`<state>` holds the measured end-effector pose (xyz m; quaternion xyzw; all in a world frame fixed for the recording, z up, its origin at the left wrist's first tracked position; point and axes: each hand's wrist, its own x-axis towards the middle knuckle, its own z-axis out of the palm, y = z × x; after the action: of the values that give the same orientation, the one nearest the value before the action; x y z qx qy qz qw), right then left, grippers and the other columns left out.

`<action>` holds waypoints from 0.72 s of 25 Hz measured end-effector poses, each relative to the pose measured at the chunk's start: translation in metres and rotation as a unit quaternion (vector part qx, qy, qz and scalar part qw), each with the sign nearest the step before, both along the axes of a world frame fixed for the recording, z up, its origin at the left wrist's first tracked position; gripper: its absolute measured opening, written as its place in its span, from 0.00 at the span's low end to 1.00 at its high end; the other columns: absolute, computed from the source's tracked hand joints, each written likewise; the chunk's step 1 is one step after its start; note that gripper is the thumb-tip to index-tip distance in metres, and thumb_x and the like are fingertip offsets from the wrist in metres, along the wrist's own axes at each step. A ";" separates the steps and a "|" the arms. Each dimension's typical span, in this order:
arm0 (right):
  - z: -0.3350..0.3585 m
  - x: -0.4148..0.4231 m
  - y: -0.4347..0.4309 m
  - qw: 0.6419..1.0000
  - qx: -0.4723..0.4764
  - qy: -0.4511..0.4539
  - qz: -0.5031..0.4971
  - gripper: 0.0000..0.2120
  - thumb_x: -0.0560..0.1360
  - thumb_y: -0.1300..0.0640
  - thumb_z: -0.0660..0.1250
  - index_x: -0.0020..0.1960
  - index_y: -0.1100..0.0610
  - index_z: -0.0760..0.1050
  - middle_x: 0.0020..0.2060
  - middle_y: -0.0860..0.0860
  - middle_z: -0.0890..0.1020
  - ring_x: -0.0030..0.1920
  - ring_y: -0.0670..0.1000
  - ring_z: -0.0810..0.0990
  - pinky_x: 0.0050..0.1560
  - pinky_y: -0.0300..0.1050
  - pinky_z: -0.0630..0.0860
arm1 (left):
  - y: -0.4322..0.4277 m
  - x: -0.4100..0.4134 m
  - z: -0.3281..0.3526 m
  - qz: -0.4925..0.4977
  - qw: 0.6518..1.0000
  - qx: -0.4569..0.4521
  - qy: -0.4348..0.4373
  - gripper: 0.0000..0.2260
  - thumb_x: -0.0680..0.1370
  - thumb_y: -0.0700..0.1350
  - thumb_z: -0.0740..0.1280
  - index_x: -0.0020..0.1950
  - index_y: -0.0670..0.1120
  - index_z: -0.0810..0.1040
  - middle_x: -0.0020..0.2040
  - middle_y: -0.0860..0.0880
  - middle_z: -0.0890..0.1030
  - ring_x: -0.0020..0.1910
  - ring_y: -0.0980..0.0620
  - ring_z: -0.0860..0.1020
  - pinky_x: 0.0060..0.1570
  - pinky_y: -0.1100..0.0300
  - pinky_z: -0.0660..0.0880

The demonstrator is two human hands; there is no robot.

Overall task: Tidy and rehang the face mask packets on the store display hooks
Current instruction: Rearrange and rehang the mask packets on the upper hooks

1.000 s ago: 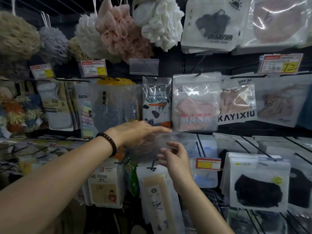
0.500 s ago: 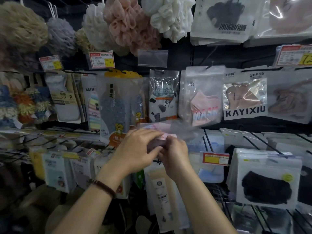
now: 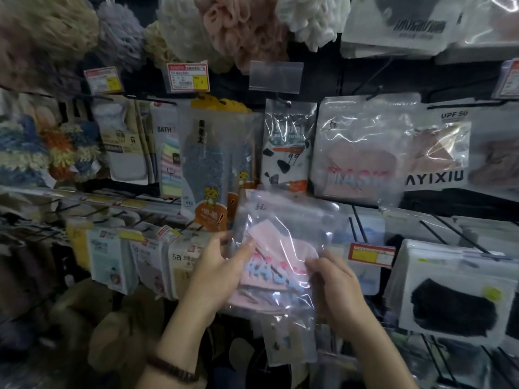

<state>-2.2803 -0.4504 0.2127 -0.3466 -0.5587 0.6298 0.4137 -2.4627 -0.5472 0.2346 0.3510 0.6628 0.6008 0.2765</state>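
both hands [image 3: 269, 272] grip the pink mask packet's [image 3: 276, 242] side edges.

There are two hands, a left hand [image 3: 219, 273] and a right hand [image 3: 334, 287], two pink packets lettered MASK, one held packet [image 3: 278, 248] and one hanging packet [image 3: 356, 153], six bath puffs [image 3: 241, 32] across the display's top edge, one clear tag holder [image 3: 276, 77], one cow-patterned packet [image 3: 286, 153] and one beaded bracelet [image 3: 171, 369].

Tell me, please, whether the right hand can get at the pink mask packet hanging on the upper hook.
Probably yes, once freed: the right hand and left hand both grip the held packet. Nothing seems to block the way up to the hanging packet.
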 end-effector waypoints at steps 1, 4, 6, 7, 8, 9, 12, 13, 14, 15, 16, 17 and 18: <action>0.002 0.004 -0.002 0.999 0.029 -0.023 0.020 0.13 0.83 0.64 0.63 0.40 0.57 0.73 0.27 0.47 0.74 0.25 0.46 0.71 0.24 0.37 0.67 | 0.000 0.004 -0.006 -0.024 0.998 0.001 -0.055 0.12 0.83 0.52 0.71 0.64 0.51 0.78 0.50 0.47 0.89 0.46 0.44 0.89 0.52 0.40 0.86; 0.002 0.008 -0.006 0.997 0.074 -0.016 0.035 0.06 0.86 0.60 0.63 0.53 0.57 0.77 0.34 0.47 0.83 0.32 0.46 0.80 0.32 0.41 0.75 | 0.004 0.019 -0.025 -0.021 0.981 0.083 -0.176 0.09 0.84 0.45 0.69 0.64 0.46 0.81 0.52 0.41 0.89 0.51 0.39 0.89 0.55 0.36 0.84; -0.004 0.003 -0.011 0.997 0.035 0.075 0.004 0.06 0.82 0.58 0.70 0.57 0.59 0.79 0.45 0.55 0.88 0.40 0.54 0.86 0.36 0.48 0.81 | 0.012 0.031 -0.034 0.005 0.952 0.179 -0.248 0.11 0.84 0.44 0.69 0.66 0.47 0.80 0.58 0.40 0.88 0.56 0.37 0.87 0.58 0.33 0.82; -0.009 -0.001 -0.015 0.990 -0.014 0.142 -0.013 0.12 0.78 0.58 0.74 0.58 0.62 0.78 0.48 0.59 0.88 0.41 0.57 0.87 0.36 0.50 0.84 | 0.018 0.036 -0.038 0.026 0.938 0.215 -0.272 0.12 0.84 0.44 0.69 0.68 0.48 0.79 0.60 0.40 0.87 0.58 0.37 0.87 0.60 0.32 0.80; -0.016 -0.007 -0.017 0.979 -0.059 0.195 -0.035 0.17 0.73 0.58 0.77 0.58 0.63 0.77 0.48 0.60 0.88 0.40 0.58 0.87 0.37 0.49 0.85 | 0.025 0.041 -0.041 0.046 0.925 0.246 -0.285 0.13 0.85 0.44 0.69 0.69 0.49 0.78 0.62 0.40 0.86 0.60 0.36 0.86 0.61 0.31 0.79; -0.023 -0.012 -0.020 0.970 -0.086 0.219 -0.060 0.19 0.72 0.59 0.80 0.58 0.62 0.76 0.44 0.59 0.87 0.37 0.55 0.86 0.36 0.47 0.84 | 0.032 0.048 -0.044 0.062 0.915 0.272 -0.290 0.13 0.85 0.44 0.68 0.70 0.50 0.77 0.63 0.40 0.86 0.61 0.36 0.85 0.63 0.31 0.79; -0.034 -0.023 -0.032 0.975 -0.081 0.192 -0.077 0.14 0.79 0.61 0.76 0.61 0.62 0.77 0.38 0.54 0.87 0.35 0.52 0.86 0.37 0.47 0.81 | 0.044 0.076 -0.049 0.072 0.913 0.278 -0.291 0.12 0.86 0.42 0.66 0.68 0.53 0.78 0.63 0.42 0.86 0.61 0.37 0.86 0.62 0.32 0.80; -0.035 -0.023 -0.032 0.976 -0.074 0.183 -0.091 0.12 0.81 0.62 0.73 0.63 0.61 0.78 0.41 0.56 0.88 0.39 0.54 0.88 0.40 0.50 0.84 | 0.045 0.082 -0.048 0.069 0.918 0.261 -0.290 0.12 0.86 0.40 0.66 0.68 0.53 0.78 0.61 0.42 0.87 0.59 0.38 0.86 0.61 0.33 0.81; -0.035 -0.020 -0.030 0.974 -0.071 0.185 -0.105 0.11 0.83 0.63 0.71 0.64 0.61 0.78 0.44 0.58 0.89 0.41 0.56 0.89 0.42 0.54 0.86 | 0.044 0.086 -0.045 0.060 0.922 0.248 -0.293 0.14 0.85 0.37 0.67 0.68 0.51 0.79 0.59 0.42 0.87 0.57 0.38 0.87 0.61 0.33 0.81; -0.033 -0.015 -0.027 0.973 -0.069 0.192 -0.106 0.10 0.84 0.64 0.69 0.65 0.60 0.78 0.45 0.59 0.89 0.41 0.57 0.89 0.44 0.57 0.87 | 0.043 0.082 -0.042 0.058 0.924 0.237 -0.295 0.14 0.83 0.35 0.68 0.67 0.48 0.80 0.57 0.41 0.88 0.55 0.38 0.87 0.61 0.33 0.81; -0.032 -0.009 -0.023 0.974 -0.066 0.196 -0.094 0.10 0.84 0.65 0.67 0.65 0.60 0.77 0.47 0.62 0.88 0.42 0.59 0.88 0.45 0.61 0.87 | 0.042 0.072 -0.036 0.067 0.925 0.229 -0.294 0.14 0.81 0.34 0.70 0.65 0.45 0.80 0.55 0.41 0.88 0.54 0.39 0.88 0.60 0.34 0.82; -0.030 -0.003 -0.021 0.976 -0.062 0.195 -0.074 0.11 0.85 0.64 0.67 0.66 0.58 0.77 0.50 0.65 0.87 0.45 0.62 0.88 0.47 0.68 0.86 | 0.042 0.058 -0.029 0.083 0.929 0.223 -0.285 0.13 0.80 0.35 0.71 0.64 0.45 0.81 0.54 0.43 0.89 0.52 0.41 0.88 0.58 0.36 0.83; -0.030 0.003 -0.018 0.979 -0.059 0.187 -0.062 0.11 0.85 0.63 0.66 0.66 0.56 0.77 0.54 0.66 0.86 0.49 0.65 0.88 0.47 0.75 0.84 | 0.042 0.042 -0.022 0.094 0.933 0.216 -0.272 0.11 0.81 0.39 0.73 0.62 0.47 0.82 0.54 0.44 0.89 0.52 0.43 0.89 0.57 0.39 0.84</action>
<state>-2.2773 -0.4684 0.1823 -0.2801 -0.4109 0.6884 0.5280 -2.4203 -0.5050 0.2129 0.1613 0.4463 0.8255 0.3056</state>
